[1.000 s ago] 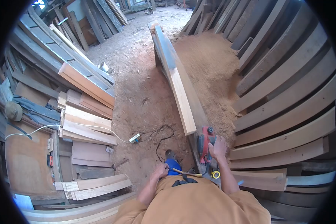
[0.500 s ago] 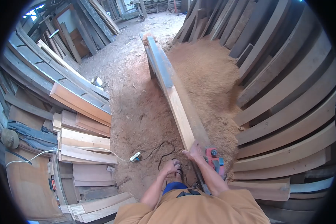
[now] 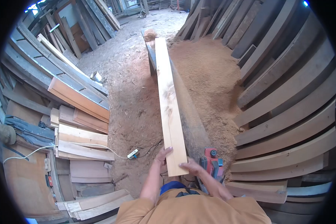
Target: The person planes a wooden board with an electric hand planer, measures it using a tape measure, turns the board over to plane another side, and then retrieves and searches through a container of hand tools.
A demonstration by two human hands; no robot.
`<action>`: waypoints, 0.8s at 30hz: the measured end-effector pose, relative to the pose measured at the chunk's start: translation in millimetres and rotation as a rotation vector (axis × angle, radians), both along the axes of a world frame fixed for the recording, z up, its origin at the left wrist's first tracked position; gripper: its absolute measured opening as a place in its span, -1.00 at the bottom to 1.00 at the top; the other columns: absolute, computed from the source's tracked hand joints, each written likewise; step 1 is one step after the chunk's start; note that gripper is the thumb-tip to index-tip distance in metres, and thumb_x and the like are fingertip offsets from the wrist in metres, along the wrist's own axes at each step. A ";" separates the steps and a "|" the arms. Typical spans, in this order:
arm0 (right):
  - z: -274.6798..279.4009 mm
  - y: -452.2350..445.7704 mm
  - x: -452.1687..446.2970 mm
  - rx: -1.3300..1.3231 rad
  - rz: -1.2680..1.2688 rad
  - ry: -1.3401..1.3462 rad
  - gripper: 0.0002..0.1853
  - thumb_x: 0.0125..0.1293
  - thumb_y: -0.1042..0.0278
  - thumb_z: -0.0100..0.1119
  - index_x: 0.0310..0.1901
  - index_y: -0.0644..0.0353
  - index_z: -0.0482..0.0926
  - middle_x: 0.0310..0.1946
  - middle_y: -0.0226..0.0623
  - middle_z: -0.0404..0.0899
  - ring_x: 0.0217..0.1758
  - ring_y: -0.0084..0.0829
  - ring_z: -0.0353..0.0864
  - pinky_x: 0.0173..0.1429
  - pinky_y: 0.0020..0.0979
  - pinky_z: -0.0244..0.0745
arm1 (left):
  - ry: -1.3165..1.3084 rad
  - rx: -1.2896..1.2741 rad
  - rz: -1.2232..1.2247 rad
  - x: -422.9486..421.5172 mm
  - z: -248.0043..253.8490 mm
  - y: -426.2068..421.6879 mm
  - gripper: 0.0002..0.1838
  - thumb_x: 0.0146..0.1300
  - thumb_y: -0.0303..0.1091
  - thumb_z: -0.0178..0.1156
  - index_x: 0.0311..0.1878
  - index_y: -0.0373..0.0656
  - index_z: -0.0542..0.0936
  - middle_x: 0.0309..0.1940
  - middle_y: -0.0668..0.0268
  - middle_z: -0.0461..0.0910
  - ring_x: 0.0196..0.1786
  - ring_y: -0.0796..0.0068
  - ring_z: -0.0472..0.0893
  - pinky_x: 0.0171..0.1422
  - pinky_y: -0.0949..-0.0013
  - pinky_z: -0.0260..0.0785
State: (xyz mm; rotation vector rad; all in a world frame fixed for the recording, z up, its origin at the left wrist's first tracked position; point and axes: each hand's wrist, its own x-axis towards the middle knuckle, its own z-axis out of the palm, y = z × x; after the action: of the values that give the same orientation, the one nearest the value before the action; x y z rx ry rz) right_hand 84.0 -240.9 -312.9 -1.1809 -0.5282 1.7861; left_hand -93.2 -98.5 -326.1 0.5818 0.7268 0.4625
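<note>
Clock centred on the pale board's near end, 12 straight ahead of the wearer. I have the pale board [image 3: 170,100] running from its near end, close to the body, out toward 12, knotty broad face up. Left hand [image 3: 161,156], at 10, grasps its left edge: thumb over the face, other fingers mostly hidden. Right hand [image 3: 192,167], at 3, grasps the opposite edge near the corner, thumb on top; I cannot tell how the fingers below are set.

Under the board's line I log a long, dusty bench [image 3: 192,127]; I cannot tell whether board and bench touch. Beyond the right hand at 3, a red power tool [image 3: 212,164] sits at the bench's near end. Power strip [image 3: 132,154] on the floor between 9 and 10, white cord [image 3: 117,152] trailing left. Sawdust [image 3: 209,74] heaped at 1; planks [image 3: 287,136] leaning between 2 and 3.
</note>
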 end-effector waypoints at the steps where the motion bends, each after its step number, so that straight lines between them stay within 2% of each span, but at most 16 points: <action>1: 0.9 -9.3 -15.6 -0.001 -0.006 0.042 -0.26 0.26 0.33 0.42 0.42 0.35 0.31 0.17 -0.14 0.62 0.16 -0.33 0.66 0.32 -0.26 0.55 | 0.046 0.052 0.023 -8.6 -1.8 -6.9 -0.19 0.15 -0.10 0.50 0.37 -0.30 0.38 0.12 0.10 0.63 0.10 0.27 0.67 0.16 0.17 0.61; 2: -5.0 -15.5 -29.7 0.034 0.019 0.017 -0.32 0.30 0.28 0.39 0.39 0.35 0.39 0.13 -0.19 0.65 0.16 -0.32 0.66 0.30 -0.27 0.55 | 0.093 0.109 0.041 -18.4 -7.0 -13.7 -0.22 0.15 -0.13 0.50 0.36 -0.30 0.41 0.11 0.10 0.64 0.08 0.27 0.68 0.15 0.18 0.61; 3: -12.7 -18.4 -34.8 -0.006 0.189 -0.084 -0.37 0.31 0.26 0.37 0.35 0.36 0.43 0.10 -0.18 0.66 0.15 -0.32 0.66 0.28 -0.26 0.55 | 0.144 0.160 0.054 -31.0 -12.6 -22.6 -0.25 0.15 -0.17 0.49 0.34 -0.30 0.43 0.10 0.10 0.65 0.07 0.27 0.69 0.14 0.19 0.61; 5: 8.6 -16.9 -31.6 -0.094 0.543 -0.303 -0.44 0.34 0.21 0.33 0.28 0.38 0.52 0.05 -0.15 0.68 0.14 -0.31 0.66 0.24 -0.25 0.56 | 0.370 0.329 -0.010 -51.8 -13.2 -34.7 -0.35 0.14 -0.26 0.47 0.26 -0.35 0.50 0.03 0.09 0.69 0.01 0.30 0.71 0.12 0.21 0.60; 6: 25.7 -16.3 -30.4 0.018 0.577 -0.476 -0.48 0.35 0.13 0.26 0.18 0.40 0.60 0.00 -0.03 0.71 0.11 -0.26 0.69 0.16 -0.23 0.56 | 0.462 0.420 -0.039 -60.9 -8.2 -41.9 -0.37 0.14 -0.27 0.46 0.24 -0.37 0.52 0.02 0.08 0.69 0.01 0.31 0.71 0.11 0.22 0.60; 7: 13.6 -9.7 -27.4 0.101 0.608 -0.588 -0.47 0.35 0.12 0.25 0.18 0.39 0.59 0.01 0.01 0.71 0.10 -0.21 0.70 0.16 -0.21 0.56 | 0.551 0.517 -0.068 -65.3 0.7 -45.7 -0.39 0.14 -0.28 0.45 0.22 -0.38 0.53 0.01 0.07 0.70 0.00 0.31 0.72 0.10 0.22 0.60; 8: -5.6 -1.1 -24.7 0.183 0.643 -0.699 -0.46 0.34 0.10 0.24 0.19 0.39 0.58 0.01 0.05 0.71 0.09 -0.16 0.71 0.15 -0.19 0.57 | 0.775 0.598 -0.111 -68.9 6.7 -52.9 -0.33 0.08 -0.28 0.47 0.22 -0.40 0.46 0.00 -0.01 0.70 0.02 0.15 0.73 0.12 0.13 0.59; 9: -18.5 3.7 -21.3 0.268 0.682 -0.810 -0.44 0.34 0.08 0.23 0.19 0.39 0.58 0.02 0.09 0.70 0.08 -0.12 0.72 0.15 -0.18 0.57 | 0.988 0.646 -0.131 -68.4 21.7 -64.6 -0.29 0.05 -0.27 0.48 0.23 -0.38 0.43 -0.01 -0.05 0.69 0.04 0.06 0.71 0.14 0.08 0.57; 10: -19.7 6.0 -14.7 0.277 0.546 -0.785 -0.43 0.33 0.05 0.21 0.19 0.37 0.58 0.00 0.11 0.71 0.06 -0.01 0.72 0.15 -0.14 0.58 | 1.201 0.689 -0.151 -66.4 41.1 -76.7 -0.26 0.03 -0.26 0.50 0.23 -0.36 0.39 -0.01 -0.09 0.68 0.05 -0.02 0.70 0.16 0.04 0.56; 11: -20.1 12.3 -5.1 0.247 0.552 -0.828 -0.44 0.33 0.05 0.20 0.18 0.38 0.58 -0.01 0.11 0.71 0.07 0.00 0.72 0.17 -0.14 0.57 | 1.416 0.729 -0.172 -64.8 49.7 -82.7 -0.22 0.00 -0.25 0.51 0.24 -0.34 0.36 -0.01 -0.12 0.68 0.07 -0.10 0.69 0.18 0.00 0.54; 12: -20.5 20.8 6.6 0.217 0.555 -0.870 -0.44 0.33 0.06 0.19 0.17 0.39 0.59 -0.01 0.11 0.72 0.07 0.00 0.73 0.19 -0.15 0.57 | 1.422 0.697 -0.130 -69.7 45.8 -87.8 -0.14 -0.06 -0.22 0.53 0.26 -0.27 0.28 0.03 -0.18 0.63 0.13 -0.24 0.62 0.25 -0.09 0.47; 16: 16.8 47.0 56.8 0.153 0.467 -0.946 -0.44 0.33 0.09 0.18 0.16 0.43 0.59 -0.04 0.11 0.73 0.08 -0.01 0.73 0.21 -0.19 0.58 | 1.515 0.657 -0.179 -98.8 49.5 -77.9 -0.15 -0.03 -0.23 0.52 0.29 -0.23 0.28 0.12 -0.17 0.57 0.20 -0.20 0.59 0.29 -0.05 0.46; 19: 2.2 67.0 99.8 0.111 0.440 -0.987 -0.45 0.31 0.13 0.18 0.17 0.44 0.59 0.03 0.16 0.70 0.12 0.05 0.70 0.25 -0.16 0.56 | 1.544 0.646 -0.238 -133.7 33.2 -43.9 -0.16 -0.03 -0.24 0.52 0.30 -0.21 0.30 0.12 -0.16 0.57 0.21 -0.20 0.58 0.31 -0.05 0.44; 21: -2.7 84.1 126.9 0.131 0.415 -1.229 -0.44 0.30 0.13 0.18 0.18 0.43 0.59 0.05 0.20 0.67 0.17 0.10 0.66 0.29 -0.11 0.52 | 1.560 0.734 -0.215 -164.1 4.7 -22.2 -0.15 -0.04 -0.23 0.53 0.31 -0.20 0.32 0.08 -0.16 0.62 0.16 -0.25 0.61 0.32 -0.06 0.43; 23: 2.1 100.8 149.6 0.098 0.398 -1.380 -0.46 0.29 0.14 0.19 0.16 0.43 0.59 0.08 0.24 0.65 0.22 0.14 0.61 0.33 -0.06 0.48 | 1.569 0.659 -0.253 -175.9 23.0 4.2 -0.16 -0.05 -0.27 0.53 0.32 -0.21 0.37 0.13 -0.13 0.60 0.20 -0.22 0.58 0.36 -0.03 0.42; 24: 12.4 110.1 159.4 0.062 0.391 -1.410 -0.47 0.28 0.14 0.20 0.14 0.43 0.60 0.09 0.25 0.63 0.24 0.15 0.58 0.34 -0.03 0.45 | 1.683 0.697 -0.300 -185.8 16.4 18.7 -0.16 -0.06 -0.26 0.54 0.32 -0.20 0.39 0.14 -0.11 0.59 0.24 -0.19 0.56 0.38 -0.02 0.42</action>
State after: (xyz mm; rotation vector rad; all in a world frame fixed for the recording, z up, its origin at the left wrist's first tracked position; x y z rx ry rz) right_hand 243.3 -130.8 -300.5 -2.2981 -1.6578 0.9090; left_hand -279.0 -79.8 -309.8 1.7590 2.0447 -0.2127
